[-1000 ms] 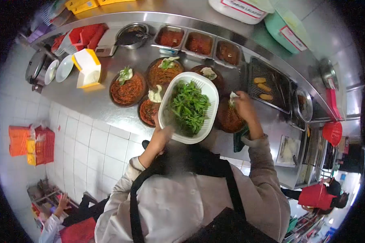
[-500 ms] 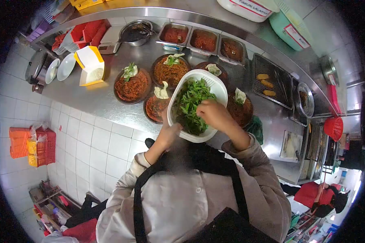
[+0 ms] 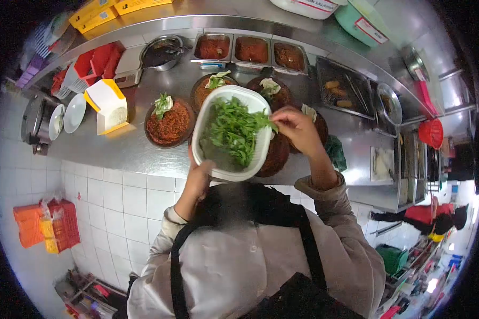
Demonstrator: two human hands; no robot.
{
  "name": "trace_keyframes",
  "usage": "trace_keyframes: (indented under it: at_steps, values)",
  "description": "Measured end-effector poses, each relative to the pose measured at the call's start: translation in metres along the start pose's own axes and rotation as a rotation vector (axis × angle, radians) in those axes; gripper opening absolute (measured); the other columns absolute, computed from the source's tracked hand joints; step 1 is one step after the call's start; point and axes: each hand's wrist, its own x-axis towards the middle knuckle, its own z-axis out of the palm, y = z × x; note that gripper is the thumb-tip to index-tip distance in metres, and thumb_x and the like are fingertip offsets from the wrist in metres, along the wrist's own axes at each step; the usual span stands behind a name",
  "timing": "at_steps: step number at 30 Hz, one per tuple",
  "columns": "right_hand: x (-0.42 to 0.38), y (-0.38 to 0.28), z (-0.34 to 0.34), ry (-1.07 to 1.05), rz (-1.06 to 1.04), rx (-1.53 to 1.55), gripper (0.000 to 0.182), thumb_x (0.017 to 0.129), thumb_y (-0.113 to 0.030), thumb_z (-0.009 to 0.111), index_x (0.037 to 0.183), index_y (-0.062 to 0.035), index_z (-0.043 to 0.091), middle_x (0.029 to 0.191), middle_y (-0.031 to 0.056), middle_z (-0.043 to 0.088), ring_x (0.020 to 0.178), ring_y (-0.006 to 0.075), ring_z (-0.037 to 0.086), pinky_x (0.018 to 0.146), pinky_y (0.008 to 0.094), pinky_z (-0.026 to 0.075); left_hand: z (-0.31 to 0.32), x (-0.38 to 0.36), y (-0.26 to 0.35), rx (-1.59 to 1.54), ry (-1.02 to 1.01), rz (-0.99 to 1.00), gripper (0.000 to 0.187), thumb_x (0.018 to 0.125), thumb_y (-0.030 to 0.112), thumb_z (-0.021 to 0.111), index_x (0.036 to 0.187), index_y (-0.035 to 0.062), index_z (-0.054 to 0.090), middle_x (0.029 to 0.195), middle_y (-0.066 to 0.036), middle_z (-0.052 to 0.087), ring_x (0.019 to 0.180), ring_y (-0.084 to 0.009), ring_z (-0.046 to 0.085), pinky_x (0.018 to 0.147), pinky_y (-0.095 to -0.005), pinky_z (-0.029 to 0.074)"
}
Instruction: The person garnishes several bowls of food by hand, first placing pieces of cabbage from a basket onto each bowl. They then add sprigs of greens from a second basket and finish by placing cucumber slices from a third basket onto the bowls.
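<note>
A white tub [image 3: 261, 158] of green leaves [image 3: 237, 127] is held over the steel counter by my left hand [image 3: 198, 179], which grips its lower left rim. At the tub's right rim, my right hand [image 3: 294, 126] pinches a sprig of the leaves. Round dark dishes of red sambal stand around and partly under the tub. The left dish [image 3: 168, 125] has pale and green leaves on top, and the dish at the back right [image 3: 275, 91] has a similar garnish. Another dish [image 3: 274, 157] shows below my right hand, partly hidden by the tub.
Three steel pans of red sauce [image 3: 252, 49] line the back. A black tray [image 3: 346, 87] with yellow-brown pieces is at right. An open yellow and white box [image 3: 107, 106] and white plates [image 3: 75, 113] are at left. A person in red [image 3: 426, 212] is far right.
The tub has moved left with my left hand. My right hand has come out from among the leaves to the tub's right side with a sprig. The camera view has shifted.
</note>
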Motion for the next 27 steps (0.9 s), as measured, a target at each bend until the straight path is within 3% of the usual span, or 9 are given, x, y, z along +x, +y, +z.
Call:
trace_keyframes:
  at_steps: [2,8,14,17,19,22,23,25,27]
  values:
    - [-0.002,-0.005,-0.011,0.071,-0.129,-0.088,0.014,0.081,-0.003,0.065,0.095,-0.0022,0.068,0.087,0.0046,0.063,0.081,0.0156,0.060,0.074,0.0292,0.048,-0.013,-0.002,0.006,-0.210,-0.025,-0.009,0.083,0.079,-0.003,0.048,0.148,0.0169,0.007,0.123,-0.015,0.045,0.101,-0.0242,0.051,0.082,-0.0352,0.048]
    - [-0.037,0.063,-0.005,-0.060,0.185,-0.453,0.013,0.079,-0.007,0.067,0.093,-0.0058,0.069,0.090,0.0084,0.059,0.079,0.0254,0.061,0.069,0.0344,0.049,-0.066,0.004,0.013,-0.247,-0.002,0.051,0.075,0.080,-0.002,0.044,0.144,0.0182,0.012,0.129,-0.013,0.040,0.107,-0.0243,0.046,0.083,-0.0401,0.050]
    - [-0.047,0.104,0.045,-0.042,-0.190,-0.916,0.014,0.077,-0.008,0.061,0.091,-0.0058,0.066,0.089,0.0103,0.056,0.085,0.0287,0.058,0.074,0.0398,0.048,-0.072,-0.003,0.025,-0.241,0.082,0.035,0.072,0.079,0.000,0.044,0.140,0.0251,0.016,0.135,-0.013,0.034,0.112,-0.0307,0.044,0.084,-0.0553,0.049]
    - [-0.044,0.136,0.059,-0.171,-0.279,-1.081,0.015,0.075,-0.010,0.060,0.090,-0.0059,0.064,0.090,0.0096,0.056,0.092,0.0292,0.055,0.079,0.0399,0.047,-0.079,0.002,0.018,-0.331,0.042,0.027,0.074,0.078,0.001,0.046,0.141,0.0254,0.015,0.132,-0.013,0.036,0.108,-0.0310,0.046,0.080,-0.0539,0.052]
    - [-0.045,0.146,0.060,-0.247,-0.250,-1.201,0.019,0.075,-0.012,0.060,0.093,-0.0069,0.065,0.102,0.0066,0.057,0.108,0.0259,0.051,0.081,0.0405,0.050,-0.087,0.005,0.008,-0.330,0.112,-0.016,0.074,0.078,0.001,0.047,0.141,0.0244,0.016,0.126,-0.013,0.039,0.101,-0.0288,0.049,0.077,-0.0492,0.054]
    - [-0.046,0.145,0.057,-0.156,-0.322,-1.194,0.016,0.077,-0.012,0.061,0.091,-0.0064,0.066,0.101,0.0078,0.059,0.102,0.0274,0.054,0.079,0.0411,0.050,-0.077,-0.006,0.019,-0.279,0.082,0.022,0.076,0.078,0.002,0.050,0.142,0.0216,0.014,0.114,-0.013,0.043,0.091,-0.0227,0.049,0.070,-0.0386,0.054]
    - [-0.039,0.125,0.057,-0.166,-0.340,-1.186,0.016,0.077,-0.012,0.061,0.091,-0.0064,0.066,0.101,0.0078,0.059,0.102,0.0274,0.054,0.079,0.0411,0.050,-0.079,-0.009,0.019,-0.221,0.106,-0.001,0.076,0.077,0.002,0.050,0.142,0.0179,0.014,0.119,-0.015,0.042,0.097,-0.0249,0.049,0.072,-0.0368,0.052]
    - [-0.019,0.056,0.049,-0.347,-0.008,-0.993,0.013,0.079,-0.009,0.061,0.090,-0.0064,0.067,0.096,0.0088,0.060,0.095,0.0288,0.056,0.078,0.0400,0.050,-0.073,-0.016,0.024,-0.236,0.110,0.048,0.075,0.077,0.002,0.050,0.141,0.0160,0.014,0.121,-0.016,0.041,0.100,-0.0256,0.048,0.076,-0.0366,0.050]
    - [0.002,0.010,0.057,-0.249,-0.040,-0.821,0.012,0.080,-0.008,0.060,0.090,-0.0069,0.067,0.092,0.0092,0.059,0.093,0.0291,0.057,0.078,0.0398,0.050,-0.070,-0.020,0.024,-0.231,0.116,0.093,0.076,0.075,0.002,0.050,0.141,0.0128,0.014,0.125,-0.015,0.040,0.107,-0.0257,0.046,0.086,-0.0344,0.045]
